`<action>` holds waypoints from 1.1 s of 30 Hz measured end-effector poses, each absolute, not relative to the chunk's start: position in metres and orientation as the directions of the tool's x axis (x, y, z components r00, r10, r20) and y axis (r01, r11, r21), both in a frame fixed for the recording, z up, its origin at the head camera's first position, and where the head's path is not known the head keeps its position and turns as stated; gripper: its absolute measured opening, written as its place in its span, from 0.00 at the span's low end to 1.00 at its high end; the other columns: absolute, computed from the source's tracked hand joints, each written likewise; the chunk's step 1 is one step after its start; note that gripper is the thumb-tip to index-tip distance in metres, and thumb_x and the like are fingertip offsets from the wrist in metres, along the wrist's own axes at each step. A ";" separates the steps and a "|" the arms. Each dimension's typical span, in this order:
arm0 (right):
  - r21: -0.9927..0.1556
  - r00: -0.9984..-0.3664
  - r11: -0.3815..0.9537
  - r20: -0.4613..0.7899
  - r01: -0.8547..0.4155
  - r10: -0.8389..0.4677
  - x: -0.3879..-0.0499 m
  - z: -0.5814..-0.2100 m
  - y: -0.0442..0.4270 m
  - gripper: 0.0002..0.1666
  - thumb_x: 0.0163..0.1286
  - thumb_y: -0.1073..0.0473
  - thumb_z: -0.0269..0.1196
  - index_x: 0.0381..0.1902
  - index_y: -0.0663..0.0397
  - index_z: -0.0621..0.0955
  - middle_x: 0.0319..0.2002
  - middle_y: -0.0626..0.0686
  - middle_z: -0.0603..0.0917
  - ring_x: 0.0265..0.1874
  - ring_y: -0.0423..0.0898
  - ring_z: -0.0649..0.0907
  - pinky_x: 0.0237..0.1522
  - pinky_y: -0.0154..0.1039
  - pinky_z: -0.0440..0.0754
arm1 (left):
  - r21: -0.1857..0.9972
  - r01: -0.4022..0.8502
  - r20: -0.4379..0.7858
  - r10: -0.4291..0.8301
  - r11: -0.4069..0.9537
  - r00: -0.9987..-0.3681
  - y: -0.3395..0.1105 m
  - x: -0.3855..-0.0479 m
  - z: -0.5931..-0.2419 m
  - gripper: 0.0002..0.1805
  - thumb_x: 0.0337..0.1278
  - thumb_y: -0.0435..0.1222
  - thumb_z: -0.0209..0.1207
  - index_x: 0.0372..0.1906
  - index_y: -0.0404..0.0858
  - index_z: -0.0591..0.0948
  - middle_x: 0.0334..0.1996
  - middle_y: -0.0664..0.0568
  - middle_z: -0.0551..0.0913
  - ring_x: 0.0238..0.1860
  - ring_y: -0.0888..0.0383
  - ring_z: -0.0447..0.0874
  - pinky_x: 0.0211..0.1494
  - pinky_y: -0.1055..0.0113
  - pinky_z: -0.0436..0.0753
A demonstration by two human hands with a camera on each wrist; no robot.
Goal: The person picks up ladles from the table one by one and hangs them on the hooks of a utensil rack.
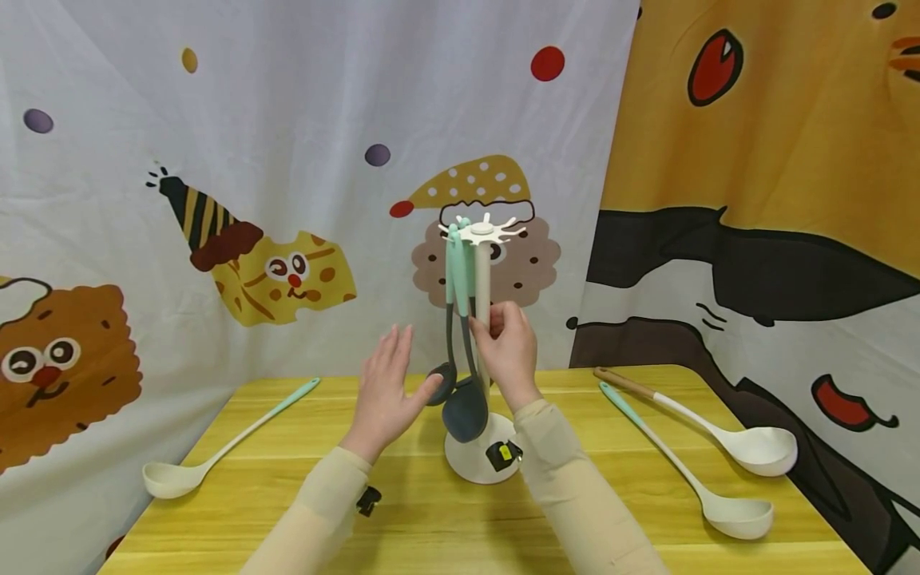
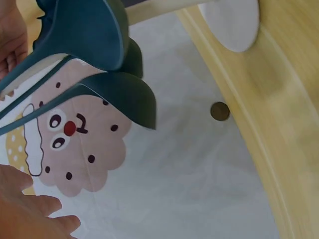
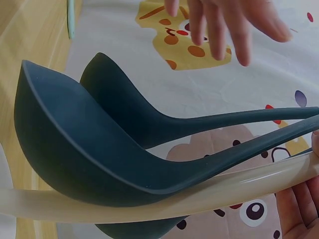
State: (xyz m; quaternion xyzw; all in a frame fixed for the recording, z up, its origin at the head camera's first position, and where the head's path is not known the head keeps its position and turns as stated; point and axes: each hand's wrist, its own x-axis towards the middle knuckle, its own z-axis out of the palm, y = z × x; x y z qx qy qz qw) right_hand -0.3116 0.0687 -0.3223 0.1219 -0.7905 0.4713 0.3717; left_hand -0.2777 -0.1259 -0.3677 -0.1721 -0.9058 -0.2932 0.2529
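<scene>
A white stand with a hooked top [image 1: 483, 231] and a round base [image 1: 474, 463] rises from the table. Dark blue-green ladles with mint handles hang on its left side, the larger bowl [image 1: 465, 411] lower than the smaller one [image 1: 443, 383]. My right hand [image 1: 509, 351] grips the stand's pole [image 3: 239, 191] below the handles. Beside the ladles on the left, my left hand [image 1: 388, 391] is raised with fingers extended, holding nothing. The right wrist view shows two bowls [image 3: 75, 134] above the pole and part of another [image 3: 144, 228] beneath it.
A white ladle with a mint handle [image 1: 176, 479] lies at the table's left. Two white ladles lie at the right, one mint-handled [image 1: 736, 515], the other wooden-handled [image 1: 765, 451]. A patterned cloth [image 1: 302, 144] hangs behind the wooden table [image 1: 244, 535].
</scene>
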 end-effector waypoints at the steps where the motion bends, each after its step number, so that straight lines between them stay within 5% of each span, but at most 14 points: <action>1: -0.655 -0.694 0.526 0.702 -0.543 0.158 -0.312 -0.322 0.069 0.14 0.64 0.60 0.71 0.36 0.59 0.76 0.31 0.55 0.78 0.28 0.51 0.79 0.31 0.43 0.77 | 0.440 0.449 0.549 0.163 0.778 -0.820 -0.128 -0.278 -0.369 0.48 0.65 0.60 0.54 0.80 0.42 0.50 0.78 0.40 0.48 0.77 0.39 0.44 0.72 0.35 0.45; 16: -0.653 -0.691 0.527 0.705 -0.544 0.160 -0.312 -0.322 0.070 0.14 0.64 0.60 0.71 0.35 0.59 0.76 0.30 0.55 0.78 0.28 0.51 0.79 0.31 0.43 0.76 | 0.399 0.308 0.419 0.127 0.864 -0.899 -0.158 -0.287 -0.389 0.50 0.64 0.65 0.50 0.80 0.46 0.45 0.79 0.39 0.39 0.77 0.38 0.35 0.69 0.30 0.38; 33: -0.644 -0.683 0.531 0.714 -0.551 0.158 -0.312 -0.323 0.069 0.14 0.64 0.60 0.71 0.35 0.59 0.75 0.30 0.55 0.77 0.27 0.50 0.79 0.30 0.43 0.76 | 0.360 0.211 0.357 0.075 0.909 -0.931 -0.196 -0.296 -0.411 0.51 0.64 0.68 0.46 0.80 0.43 0.44 0.78 0.35 0.38 0.75 0.32 0.36 0.66 0.26 0.35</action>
